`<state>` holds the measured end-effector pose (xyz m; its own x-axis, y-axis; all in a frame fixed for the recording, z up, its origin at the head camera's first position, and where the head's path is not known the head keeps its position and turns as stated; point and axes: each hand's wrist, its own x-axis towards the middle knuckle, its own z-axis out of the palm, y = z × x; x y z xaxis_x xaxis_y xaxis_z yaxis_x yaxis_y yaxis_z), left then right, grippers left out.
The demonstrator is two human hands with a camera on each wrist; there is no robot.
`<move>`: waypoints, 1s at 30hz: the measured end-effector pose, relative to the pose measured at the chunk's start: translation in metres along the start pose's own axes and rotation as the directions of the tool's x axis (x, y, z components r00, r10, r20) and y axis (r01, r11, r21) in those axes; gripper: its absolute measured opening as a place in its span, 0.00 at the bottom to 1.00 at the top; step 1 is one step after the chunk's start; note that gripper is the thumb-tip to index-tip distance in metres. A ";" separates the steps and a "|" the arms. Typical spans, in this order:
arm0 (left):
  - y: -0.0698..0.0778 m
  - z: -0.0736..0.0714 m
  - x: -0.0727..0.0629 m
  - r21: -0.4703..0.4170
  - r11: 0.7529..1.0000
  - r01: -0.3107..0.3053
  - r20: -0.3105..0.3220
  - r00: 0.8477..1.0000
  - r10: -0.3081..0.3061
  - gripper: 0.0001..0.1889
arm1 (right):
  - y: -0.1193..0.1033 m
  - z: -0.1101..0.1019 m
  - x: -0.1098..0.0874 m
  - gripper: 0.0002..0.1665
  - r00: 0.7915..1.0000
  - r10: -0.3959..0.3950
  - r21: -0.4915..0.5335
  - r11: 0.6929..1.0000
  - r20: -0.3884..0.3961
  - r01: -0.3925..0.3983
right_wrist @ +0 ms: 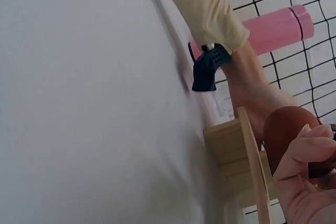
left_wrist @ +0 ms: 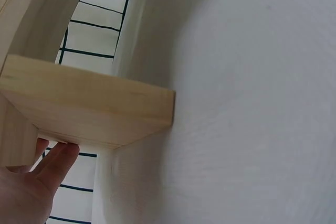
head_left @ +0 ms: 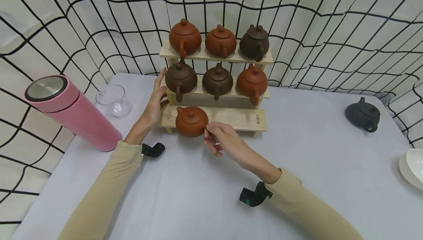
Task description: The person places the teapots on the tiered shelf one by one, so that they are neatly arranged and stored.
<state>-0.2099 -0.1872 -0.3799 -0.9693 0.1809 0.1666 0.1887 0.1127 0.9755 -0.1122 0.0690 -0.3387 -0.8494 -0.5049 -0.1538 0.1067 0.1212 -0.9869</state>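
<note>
A reddish-brown clay teapot (head_left: pixel 191 123) overlaps the left front of the bottom board in the head view, its spout pointing left. My right hand (head_left: pixel 224 140) pinches its handle between thumb and fingers; in the right wrist view these fingers partly cover the teapot (right_wrist: pixel 286 129). My left hand (head_left: pixel 152 104) lies along the left side of the wooden tiered stand (head_left: pixel 231 118), fingers extended. The left wrist view has its fingertips against the stand's wood (left_wrist: pixel 89 100). Three teapots stand on the top tier, including a dark one (head_left: pixel 254 43), and three on the middle tier (head_left: pixel 217 80).
A pink thermos (head_left: pixel 79 118) and a clear glass cup (head_left: pixel 114 100) stand at the left. On the right are a black teapot (head_left: pixel 362 115) and a white bowl (head_left: pixel 413 168). Behind the stand hangs a white cloth with a black grid (head_left: pixel 297 27).
</note>
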 end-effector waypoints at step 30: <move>0.000 0.001 0.000 0.017 1.000 -0.025 -0.016 1.000 0.025 0.33 | 0.004 0.036 0.032 0.21 0.997 0.015 0.068 0.997 0.079 -0.020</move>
<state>-0.2095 -0.1860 -0.3805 -0.9666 0.1681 0.1936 0.2157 0.1251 0.9684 -0.1200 0.0229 -0.3493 -0.8040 -0.5693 -0.1717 0.1589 0.0726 -0.9846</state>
